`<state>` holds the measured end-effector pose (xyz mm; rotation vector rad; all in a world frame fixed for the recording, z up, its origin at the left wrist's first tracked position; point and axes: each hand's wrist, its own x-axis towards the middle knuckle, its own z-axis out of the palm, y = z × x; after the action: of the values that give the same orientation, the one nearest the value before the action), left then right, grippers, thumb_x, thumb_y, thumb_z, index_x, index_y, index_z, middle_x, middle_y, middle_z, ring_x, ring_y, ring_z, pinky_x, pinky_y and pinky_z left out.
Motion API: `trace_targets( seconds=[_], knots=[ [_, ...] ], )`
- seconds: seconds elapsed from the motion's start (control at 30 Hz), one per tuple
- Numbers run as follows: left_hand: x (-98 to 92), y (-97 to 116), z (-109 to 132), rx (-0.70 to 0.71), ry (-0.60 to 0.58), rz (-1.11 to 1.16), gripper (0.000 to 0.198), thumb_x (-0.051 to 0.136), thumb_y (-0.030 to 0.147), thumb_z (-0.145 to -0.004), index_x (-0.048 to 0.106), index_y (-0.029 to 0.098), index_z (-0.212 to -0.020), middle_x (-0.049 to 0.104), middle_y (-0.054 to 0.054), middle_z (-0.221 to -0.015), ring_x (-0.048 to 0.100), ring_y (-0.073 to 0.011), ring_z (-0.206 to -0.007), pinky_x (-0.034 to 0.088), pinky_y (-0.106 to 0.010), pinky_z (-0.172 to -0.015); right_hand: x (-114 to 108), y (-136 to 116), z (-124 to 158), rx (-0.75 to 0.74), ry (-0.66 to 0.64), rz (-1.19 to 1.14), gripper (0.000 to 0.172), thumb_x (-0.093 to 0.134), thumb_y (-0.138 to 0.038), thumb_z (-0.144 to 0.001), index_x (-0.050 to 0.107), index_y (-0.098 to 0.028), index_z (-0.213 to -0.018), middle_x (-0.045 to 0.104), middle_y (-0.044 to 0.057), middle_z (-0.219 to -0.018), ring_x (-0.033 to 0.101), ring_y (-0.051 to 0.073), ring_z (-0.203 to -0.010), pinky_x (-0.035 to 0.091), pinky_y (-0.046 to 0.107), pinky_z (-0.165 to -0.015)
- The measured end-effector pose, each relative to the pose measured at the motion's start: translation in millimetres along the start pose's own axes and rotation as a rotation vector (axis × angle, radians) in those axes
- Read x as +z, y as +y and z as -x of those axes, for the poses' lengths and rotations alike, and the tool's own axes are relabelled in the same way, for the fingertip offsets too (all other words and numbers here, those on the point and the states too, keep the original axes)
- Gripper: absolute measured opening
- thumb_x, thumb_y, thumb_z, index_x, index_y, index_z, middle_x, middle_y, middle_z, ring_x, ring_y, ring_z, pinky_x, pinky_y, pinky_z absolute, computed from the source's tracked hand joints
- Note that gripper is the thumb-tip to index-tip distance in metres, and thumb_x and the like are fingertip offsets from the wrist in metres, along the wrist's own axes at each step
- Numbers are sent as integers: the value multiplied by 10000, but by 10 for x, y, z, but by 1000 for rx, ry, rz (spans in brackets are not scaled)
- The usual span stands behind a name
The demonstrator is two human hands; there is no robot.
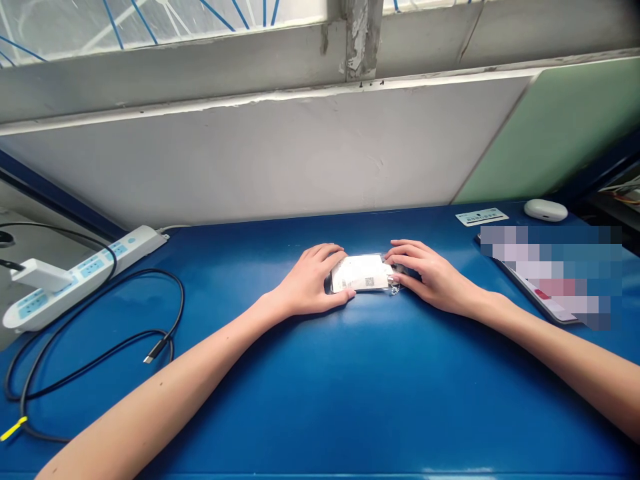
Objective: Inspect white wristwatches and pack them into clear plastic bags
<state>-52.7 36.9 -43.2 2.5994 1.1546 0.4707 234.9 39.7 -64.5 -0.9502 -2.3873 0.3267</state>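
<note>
A small clear plastic packet with a white printed label and a square code lies flat in the middle of the blue table. My left hand grips its left end, thumb along the near edge and fingers over the far edge. At the other end, my right hand has its fingertips closed on the packet's right edge. A short silvery ball chain shows beside the right fingertips. What lies under the label is hidden.
On the left are a white power strip with a plugged-in white charger and a looped black cable. To the right sit a card, a white earbud case and a partly blurred phone-like device. A wall panel bounds the back.
</note>
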Motion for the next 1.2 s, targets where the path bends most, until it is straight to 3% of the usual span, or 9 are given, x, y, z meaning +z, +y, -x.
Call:
trace_targets(
  seconds=[0.37, 0.77, 1.0, 1.2],
  knots=[
    [-18, 17, 4, -8, -15, -33, 635, 655, 525, -839, 538, 148, -1337, 515, -170, -1430, 436, -357, -1354, 356, -502, -1131, -47, 45, -8, 7, -28, -6, 232, 563, -317, -949, 670, -243, -1142, 696, 128, -1174, 556, 338, -1262, 506, 552, -1011],
    [-14, 24, 2, -8, -9, -30, 624, 654, 527, -841, 547, 167, -1339, 514, -172, -1425, 438, -373, -1346, 369, -522, -1112, -19, -8, 6, 138, -12, -36, 363, 660, -408, -868, 661, -235, -1188, 588, 142, -1342, 583, 335, -1234, 511, 509, -1015],
    [-10, 18, 4, 8, -18, -28, 608, 643, 543, -858, 541, 186, -1339, 511, -162, -1423, 438, -363, -1342, 358, -522, -1117, 42, -104, -45, 205, 31, -36, 252, 654, -310, -834, 685, -204, -1061, 650, 145, -1271, 626, 329, -1160, 535, 510, -964],
    [1, 26, 5, 16, -19, -71, 594, 608, 520, -884, 519, 164, -1351, 516, -171, -1416, 434, -356, -1344, 359, -514, -1113, 73, -117, -49, 166, 45, -35, 229, 648, -263, -815, 679, -191, -1031, 657, 145, -1224, 627, 318, -1145, 536, 480, -968]
  ],
)
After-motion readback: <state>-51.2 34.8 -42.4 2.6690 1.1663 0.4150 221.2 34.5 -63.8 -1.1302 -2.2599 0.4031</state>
